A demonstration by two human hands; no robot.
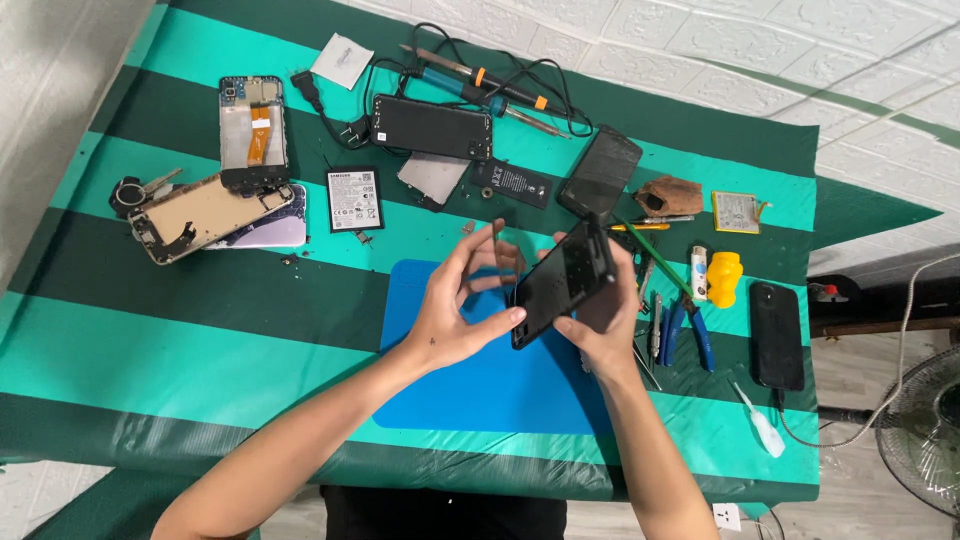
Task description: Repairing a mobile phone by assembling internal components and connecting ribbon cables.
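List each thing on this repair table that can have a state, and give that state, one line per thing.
Black phone: lifted off the blue mat, tilted, held by both hands.
Left hand: thumb on phone's edge.
Right hand: grip behind phone.
Phone frame: opened, orange ribbon exposed.
Soldering iron: lying flat.
Battery: loose.

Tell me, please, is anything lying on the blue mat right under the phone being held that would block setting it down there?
Nothing visible does. The black phone is held above the blue mat by the left hand and right hand. The mat's visible surface is bare; the pliers and screwdrivers lie off its right edge.
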